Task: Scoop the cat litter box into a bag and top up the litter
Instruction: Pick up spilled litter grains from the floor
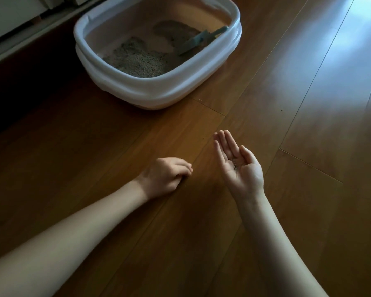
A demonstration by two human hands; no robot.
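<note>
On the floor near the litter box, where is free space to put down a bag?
Bare wooden floor lies right of the litter box, out to the sunlit boards. Another patch runs between the box's near wall and the left hand. Nearer, both forearms and the right hand, cupping litter grains, crowd it.

A white litter box (159, 91) stands on the wooden floor (308, 103), holding patchy grey litter (137, 61) with bare bottom showing between the heaps, and a grey-green scoop (199, 40) leans inside against its right wall. Nearer the camera, the left hand (165, 176) rests knuckles-up on the floor with its fingers curled under. The right hand (238, 161), well apart from the box, is held palm-up with straight fingers, a few grains (235, 166) lying in the palm; some stray specks (202, 138) dot the boards nearby.
</note>
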